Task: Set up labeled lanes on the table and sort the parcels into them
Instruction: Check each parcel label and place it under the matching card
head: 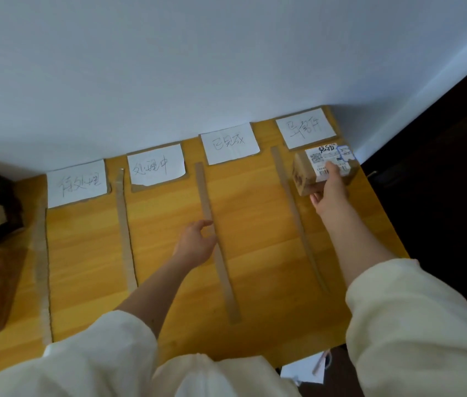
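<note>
Box: a small cardboard box (322,170) sits at two o'clock on the table (255,213), in the rightmost lane, just below its paper label (304,128).
Right hand: the right hand (330,191) grips the box from its near side, fingers over the top.
Left hand: the left hand (196,242), loosely curled and holding nothing, rests by the middle strip (216,239).
Next move: I'd judge the box only needs setting down and letting go; the right hand is nearer.

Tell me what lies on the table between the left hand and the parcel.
Head view: bare tabletop, then one cardboard divider strip, between the left hand and the parcel held by the right hand.
</note>
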`<action>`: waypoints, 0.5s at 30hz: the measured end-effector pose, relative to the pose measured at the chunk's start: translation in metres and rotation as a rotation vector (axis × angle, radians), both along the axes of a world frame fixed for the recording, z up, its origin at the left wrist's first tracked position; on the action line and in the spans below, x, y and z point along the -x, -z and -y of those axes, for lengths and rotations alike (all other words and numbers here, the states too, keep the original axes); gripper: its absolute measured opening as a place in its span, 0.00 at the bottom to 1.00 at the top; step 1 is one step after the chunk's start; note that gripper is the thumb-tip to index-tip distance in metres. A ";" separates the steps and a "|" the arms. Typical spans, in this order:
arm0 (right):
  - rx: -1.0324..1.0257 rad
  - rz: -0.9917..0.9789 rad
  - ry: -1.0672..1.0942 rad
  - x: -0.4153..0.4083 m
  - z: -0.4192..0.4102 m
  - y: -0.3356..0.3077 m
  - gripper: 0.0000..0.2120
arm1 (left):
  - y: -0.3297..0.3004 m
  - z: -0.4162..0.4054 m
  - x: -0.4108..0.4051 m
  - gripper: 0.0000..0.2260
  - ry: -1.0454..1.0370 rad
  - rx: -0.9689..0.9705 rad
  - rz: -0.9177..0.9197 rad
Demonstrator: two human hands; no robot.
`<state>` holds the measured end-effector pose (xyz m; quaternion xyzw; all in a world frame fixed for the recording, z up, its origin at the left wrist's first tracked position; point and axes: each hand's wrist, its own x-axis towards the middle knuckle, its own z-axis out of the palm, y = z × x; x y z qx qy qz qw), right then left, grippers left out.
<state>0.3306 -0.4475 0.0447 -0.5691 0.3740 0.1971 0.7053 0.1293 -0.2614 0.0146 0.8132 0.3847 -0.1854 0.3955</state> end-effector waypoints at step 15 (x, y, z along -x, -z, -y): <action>-0.014 -0.002 0.027 -0.065 0.003 0.028 0.18 | 0.021 0.040 -0.054 0.23 0.493 -0.150 -0.106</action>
